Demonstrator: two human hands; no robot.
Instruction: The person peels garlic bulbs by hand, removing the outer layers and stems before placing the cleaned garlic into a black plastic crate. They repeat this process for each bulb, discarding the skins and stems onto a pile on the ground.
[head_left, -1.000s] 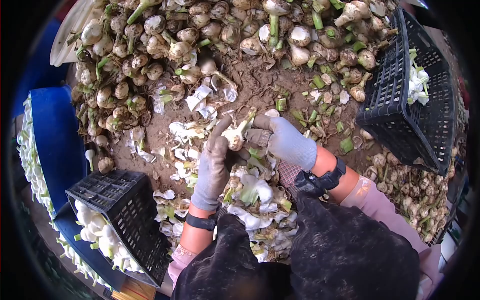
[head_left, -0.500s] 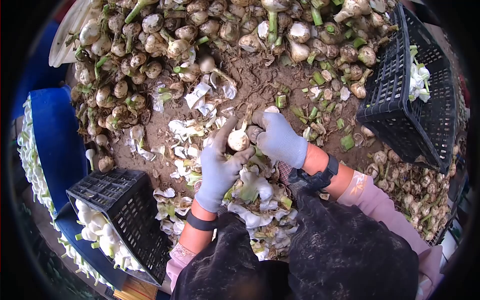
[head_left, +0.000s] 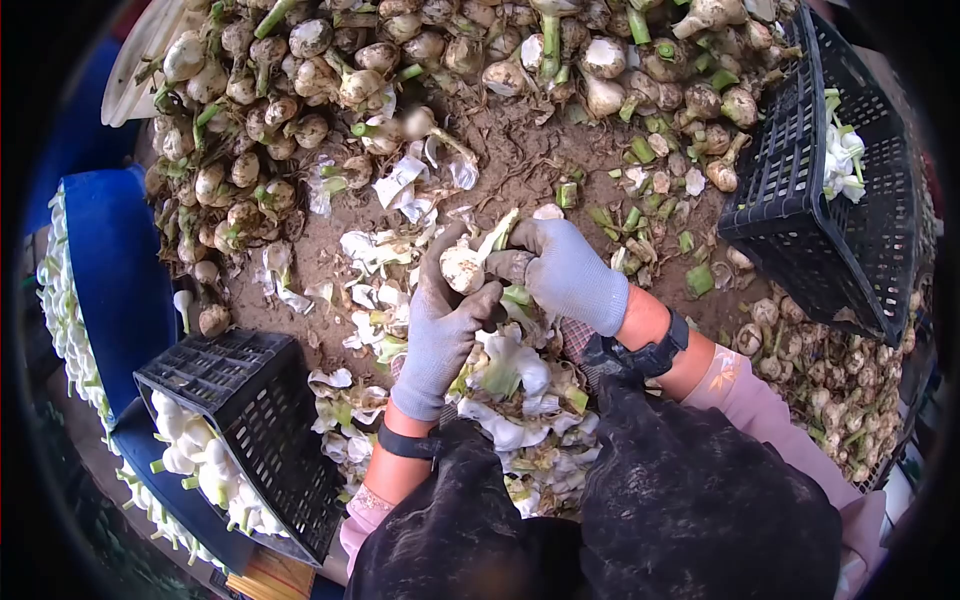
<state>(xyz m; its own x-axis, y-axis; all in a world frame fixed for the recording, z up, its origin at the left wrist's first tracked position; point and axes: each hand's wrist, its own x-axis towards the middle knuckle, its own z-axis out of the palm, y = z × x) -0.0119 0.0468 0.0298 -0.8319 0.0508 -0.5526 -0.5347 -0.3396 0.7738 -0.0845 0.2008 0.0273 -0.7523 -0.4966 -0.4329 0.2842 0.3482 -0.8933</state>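
Both hands wear grey gloves with dirty fingertips. My left hand (head_left: pixel 445 320) is closed round a garlic bulb (head_left: pixel 462 269), its fingers and thumb at the bulb's sides and the pale root face turned up. My right hand (head_left: pixel 570 272) is closed, its fingers pressed together beside the bulb's stem, on a strip of peel (head_left: pixel 498 234) as far as I can see; the fingertips are partly hidden. Peeled white and green skins (head_left: pixel 515 375) are piled beneath the hands and in front of my lap.
Unpeeled bulbs (head_left: pixel 310 75) are heaped along the back and left. A black crate (head_left: pixel 290 430) of white bulbs lies at lower left beside a blue container (head_left: pixel 115 290). Another black crate (head_left: pixel 790 185) stands at right. Cut stems (head_left: pixel 699 279) litter the soil.
The bulb in my left hand has turned and moved slightly up and left, its root face now showing. My right hand has shifted slightly right. A peel strip now stands out beside the bulb.
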